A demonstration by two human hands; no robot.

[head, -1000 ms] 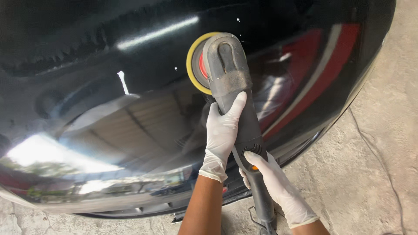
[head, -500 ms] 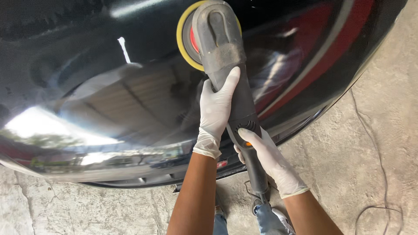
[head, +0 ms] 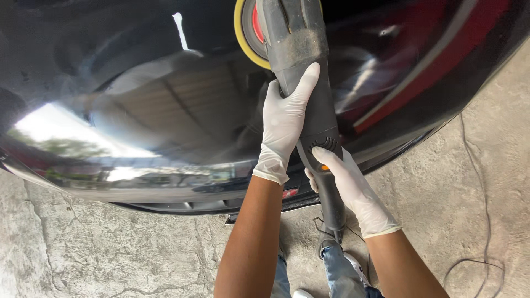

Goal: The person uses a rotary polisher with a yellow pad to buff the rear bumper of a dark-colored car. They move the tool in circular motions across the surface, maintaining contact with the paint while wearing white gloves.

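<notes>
Both gloved hands grip the polisher (head: pixel 309 94): the left hand (head: pixel 284 124) wraps its body, the right hand (head: pixel 345 185) closes on the handle. Its yellow pad (head: pixel 245 36) presses the black car panel (head: pixel 138 110) (cut by the top edge); bare concrete floor (head: pixel 110 254) lies below the panel's lower edge.

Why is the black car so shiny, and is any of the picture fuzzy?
Head view: the black car panel mirrors bright daylight, giving white glare patches at left; the polishing machine is cut off at the top edge; both gloved hands, left hand and right hand, look sharp.

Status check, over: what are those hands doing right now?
Left hand grips polisher body. Right hand grips its handle. Yellow pad on black car panel. Nothing in the way.
</notes>
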